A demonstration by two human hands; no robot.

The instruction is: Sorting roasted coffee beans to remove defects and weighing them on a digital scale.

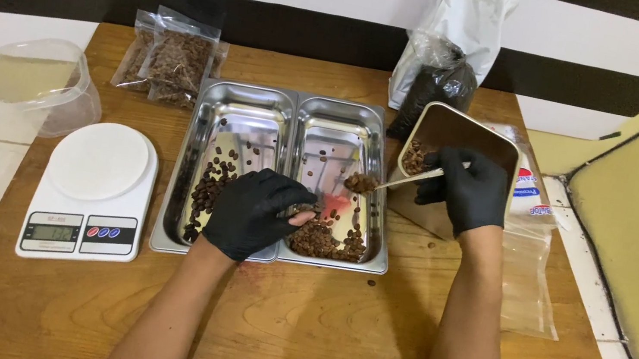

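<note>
Both my hands wear black gloves. My right hand [471, 190] holds a metal spoon [389, 183] heaped with brown coffee beans over the right steel tray [377, 251], and it also touches a tilted tan square container [466, 140] with a few beans in it. My left hand [251, 211] rests on the divide between the two trays, fingers curled by a pile of beans [318, 239] in the right tray. The left steel tray [173, 206] holds a scatter of darker beans [209, 186].
A white digital kitchen scale [90, 192] sits left of the trays on the wooden table [311, 327]. A clear plastic tub [39, 82] stands at far left. Clear bags of beans [169, 61] lie behind. A large bag [441, 61] stands at back right, empty plastic bags [531, 269] on the right.
</note>
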